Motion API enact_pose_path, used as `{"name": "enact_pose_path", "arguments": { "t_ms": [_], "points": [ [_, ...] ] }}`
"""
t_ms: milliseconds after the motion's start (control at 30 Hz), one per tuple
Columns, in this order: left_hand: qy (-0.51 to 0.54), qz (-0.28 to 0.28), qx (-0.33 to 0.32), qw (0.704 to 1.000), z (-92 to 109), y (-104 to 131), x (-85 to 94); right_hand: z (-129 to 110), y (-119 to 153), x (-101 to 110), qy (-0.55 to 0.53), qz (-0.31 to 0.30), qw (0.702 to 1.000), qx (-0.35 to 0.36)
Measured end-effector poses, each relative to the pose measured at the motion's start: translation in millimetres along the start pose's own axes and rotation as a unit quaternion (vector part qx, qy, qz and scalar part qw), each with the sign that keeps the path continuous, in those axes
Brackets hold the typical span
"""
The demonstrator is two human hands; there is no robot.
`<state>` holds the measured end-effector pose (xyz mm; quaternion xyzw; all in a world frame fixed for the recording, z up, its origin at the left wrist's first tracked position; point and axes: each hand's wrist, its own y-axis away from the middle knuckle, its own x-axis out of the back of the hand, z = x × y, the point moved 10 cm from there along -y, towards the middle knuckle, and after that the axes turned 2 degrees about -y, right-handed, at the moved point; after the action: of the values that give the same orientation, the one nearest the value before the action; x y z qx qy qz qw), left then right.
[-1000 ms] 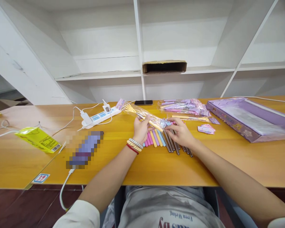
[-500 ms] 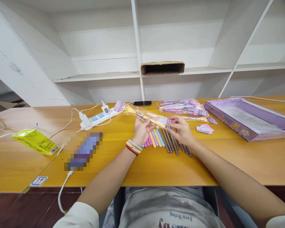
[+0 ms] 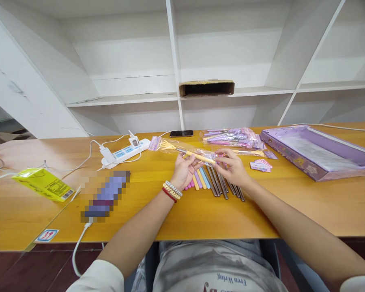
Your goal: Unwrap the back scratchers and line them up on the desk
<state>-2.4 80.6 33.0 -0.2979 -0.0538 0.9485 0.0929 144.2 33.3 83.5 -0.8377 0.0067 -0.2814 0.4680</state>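
Observation:
A yellow back scratcher (image 3: 197, 156) with a hand-shaped head and metal shaft lies in a clear plastic sleeve, tilted between my hands over the table. My left hand (image 3: 184, 169) is closed round its handle from below. At the handle's end, my right hand (image 3: 231, 164) pinches the sleeve's edge; the fingertips partly cover that spot. Below my hands, coloured handles (image 3: 202, 178) in pink, purple, yellow and blue lie side by side on the table. Several metal tubes (image 3: 220, 182) rest beside them, partly hidden by my right hand.
Packed back scratchers (image 3: 234, 138) are piled behind my hands. To the right are small cards (image 3: 260, 165) and a purple display box (image 3: 319, 172). A power strip (image 3: 126, 153), blurred phone (image 3: 106, 196) and yellow carton (image 3: 44, 184) stand left. A black phone (image 3: 181, 133) lies at the back.
The back scratcher has turned slightly flatter and its handle end has shifted a little right. Both hands keep hold, the left having moved slightly right. The whole view shifts slightly.

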Motion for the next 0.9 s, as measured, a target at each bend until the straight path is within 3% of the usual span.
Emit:
{"name": "enact_pose_path", "arguments": {
  "t_ms": [200, 300, 633, 900],
  "points": [
    [-0.008, 0.056, -0.008, 0.998, 13, -4, 14.2, 12, -3, 11, -0.031, 0.016, 0.999, -0.035],
    [-0.002, 0.089, -0.023, 0.996, 19, -7, 24.9, 19, -5, 12, -0.037, -0.014, 0.999, -0.037],
    [-0.004, 0.078, -0.01, 0.997, 11, -8, 25.6, 31, 5, -12, 0.001, -0.089, 0.995, -0.053],
    [-0.01, 0.126, -0.037, 0.991, 29, -11, 38.3, 43, -2, 6, 0.017, -0.082, 0.995, -0.058]
  ]
}}
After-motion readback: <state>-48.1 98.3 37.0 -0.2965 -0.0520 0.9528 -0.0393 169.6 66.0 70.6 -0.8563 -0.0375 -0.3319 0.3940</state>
